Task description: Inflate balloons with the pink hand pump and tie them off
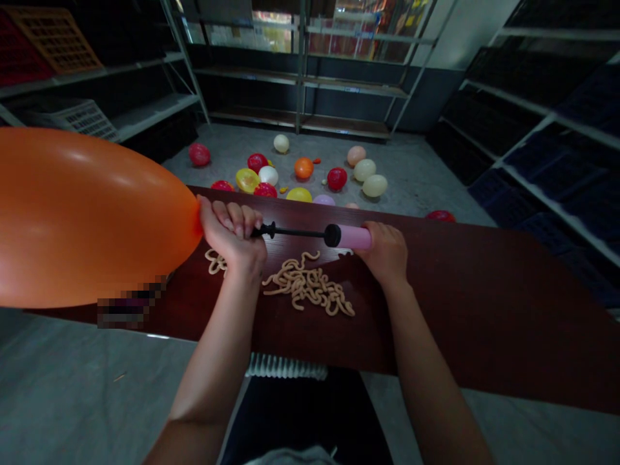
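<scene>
A big inflated orange balloon (97, 216) fills the left side of the view, its narrow end at my left hand (235, 226). That hand is closed around the balloon's neck and the black end of a balloon pump (353, 237); the join between them is hidden by my fingers. Between my hands the pump's thin black rod is drawn out. My right hand (387, 252) is wrapped round the pink barrel. Below the pump, a heap of beige, curly uninflated balloons (312, 284) lies on the dark red table (484, 303). A few more lie beside my left wrist.
Beyond the table, several balloons lie on the grey floor, among them an orange one (303, 168) and a red one (336, 179). Metal shelves (349, 123) stand at the back. Side racks hold crates, including a white one (90, 119). A pixelated patch covers something under the big balloon.
</scene>
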### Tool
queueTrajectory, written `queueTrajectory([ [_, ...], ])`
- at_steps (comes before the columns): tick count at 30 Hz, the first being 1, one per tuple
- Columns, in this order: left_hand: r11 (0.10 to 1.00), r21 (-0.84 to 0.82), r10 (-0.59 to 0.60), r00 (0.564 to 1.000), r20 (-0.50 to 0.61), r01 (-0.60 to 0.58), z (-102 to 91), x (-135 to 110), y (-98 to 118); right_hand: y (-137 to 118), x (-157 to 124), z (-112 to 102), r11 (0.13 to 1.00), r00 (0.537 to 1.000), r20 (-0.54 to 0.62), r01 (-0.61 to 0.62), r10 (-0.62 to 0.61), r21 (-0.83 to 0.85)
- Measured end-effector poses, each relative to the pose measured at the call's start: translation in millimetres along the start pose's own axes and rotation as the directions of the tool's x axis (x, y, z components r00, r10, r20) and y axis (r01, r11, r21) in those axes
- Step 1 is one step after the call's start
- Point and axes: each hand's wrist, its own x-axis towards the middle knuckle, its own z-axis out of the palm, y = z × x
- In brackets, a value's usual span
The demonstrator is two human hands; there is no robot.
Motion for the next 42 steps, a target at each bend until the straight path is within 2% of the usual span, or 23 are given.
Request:
queueTrajectory([
  [6,1.0,-0.002,0.001,1.0,-0.021,-0.001,-2.0,-2,-9,-1,0,-1,0.999,0.999,-0.026,0.039,-0.039,0.035],
  [10,1.0,-0.01,-0.009,0.999,0.036,0.009,0.7,-9,-19,-14,0,-7,0.996,0.996,-0.032,0.081,-0.08,0.044],
  [16,0.995,0.075,-0.081,0.99,0.118,0.072,6.9,-29,-36,-41,-4,-13,0.976,0.983,-0.027,0.181,-0.18,0.122],
  [22,0.99,0.101,-0.117,0.983,0.141,0.103,6.8,-32,-43,-43,-5,-17,0.974,0.982,-0.009,0.189,-0.189,0.124],
  [27,0.985,0.147,-0.106,0.988,0.108,0.089,2.6,-22,-39,-43,-2,-18,0.978,0.984,0.003,0.175,-0.177,0.111],
  [32,0.991,0.116,-0.075,0.991,0.114,0.062,2.3,-18,-30,-43,2,-16,0.987,0.99,0.014,0.142,-0.143,0.069],
  [42,0.999,0.034,-0.002,0.997,0.071,-0.001,0.1,-8,-6,-7,0,-6,0.999,0.999,0.005,0.045,-0.045,-0.009],
])
